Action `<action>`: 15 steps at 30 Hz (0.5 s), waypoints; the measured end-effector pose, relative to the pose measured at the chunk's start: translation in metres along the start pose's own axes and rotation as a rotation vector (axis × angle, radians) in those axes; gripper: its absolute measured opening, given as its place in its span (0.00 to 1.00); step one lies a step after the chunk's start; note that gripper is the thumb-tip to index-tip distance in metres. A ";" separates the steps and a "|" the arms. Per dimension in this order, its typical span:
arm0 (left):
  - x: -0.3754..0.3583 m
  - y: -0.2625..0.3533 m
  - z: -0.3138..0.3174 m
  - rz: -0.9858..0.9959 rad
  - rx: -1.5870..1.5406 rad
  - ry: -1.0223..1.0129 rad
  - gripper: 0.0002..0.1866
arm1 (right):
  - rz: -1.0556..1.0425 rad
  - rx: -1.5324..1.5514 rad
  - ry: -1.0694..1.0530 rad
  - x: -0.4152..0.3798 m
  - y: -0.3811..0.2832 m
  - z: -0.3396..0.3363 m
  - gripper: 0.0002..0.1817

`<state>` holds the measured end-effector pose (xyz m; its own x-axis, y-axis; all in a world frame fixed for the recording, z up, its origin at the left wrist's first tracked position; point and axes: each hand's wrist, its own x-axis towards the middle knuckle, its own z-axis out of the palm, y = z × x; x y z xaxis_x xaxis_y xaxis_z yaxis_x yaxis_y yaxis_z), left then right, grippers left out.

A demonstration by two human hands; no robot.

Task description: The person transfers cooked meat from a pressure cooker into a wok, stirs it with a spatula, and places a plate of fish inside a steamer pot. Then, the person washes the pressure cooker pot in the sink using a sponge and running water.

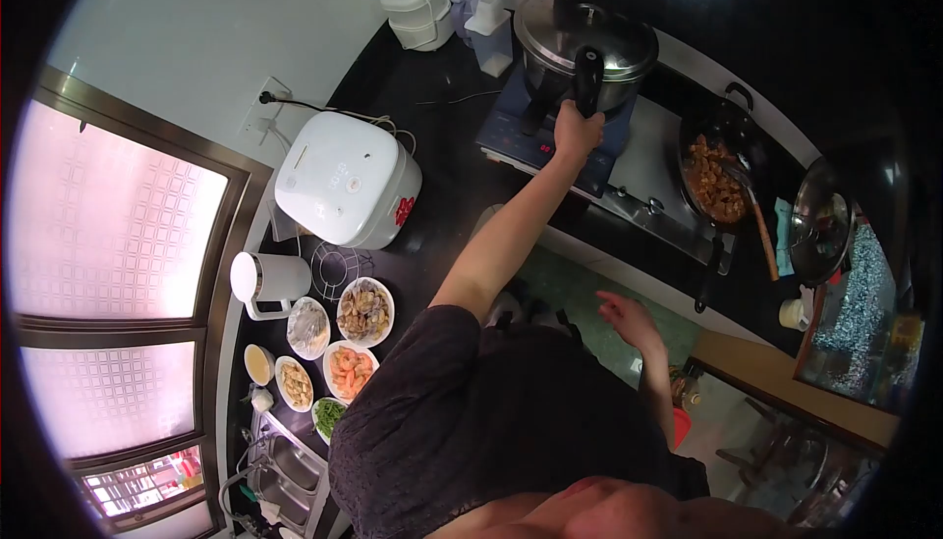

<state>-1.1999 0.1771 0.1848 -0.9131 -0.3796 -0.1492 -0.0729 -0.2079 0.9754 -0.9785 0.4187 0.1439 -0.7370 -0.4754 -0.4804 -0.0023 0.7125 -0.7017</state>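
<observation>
My left hand [578, 131] is closed round the long black handle [589, 76] of the steel pressure cooker [629, 40]. The lidded cooker sits on a blue induction hob [604, 154] with a lit red display. My right hand [629, 321] hangs at my right side over the floor, fingers apart, with nothing in it. To the right of the cooker, a black wok [694, 178] holds brown chunks of food [715, 168], with a wooden-handled spatula [758, 220] resting in it.
A white rice cooker [344, 176] stands on the dark counter at left. Near it are a white jug [270, 279], a wire rack [336, 266] and plates of shrimp [351, 370] and other food. A sink [295, 465] lies lower left. A glass lid [823, 215] is at far right.
</observation>
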 end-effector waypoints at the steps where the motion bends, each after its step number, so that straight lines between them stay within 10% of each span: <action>1: -0.002 0.000 0.001 -0.006 -0.022 0.006 0.12 | -0.010 0.004 -0.007 0.002 0.000 0.001 0.19; 15: -0.023 -0.001 -0.052 -0.197 -0.010 -0.218 0.20 | -0.145 -0.005 0.104 0.044 -0.019 0.002 0.19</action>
<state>-1.1581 0.1392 0.1783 -0.9465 -0.1282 -0.2961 -0.2544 -0.2678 0.9293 -1.0095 0.3835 0.1353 -0.7949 -0.5174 -0.3170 -0.1168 0.6431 -0.7568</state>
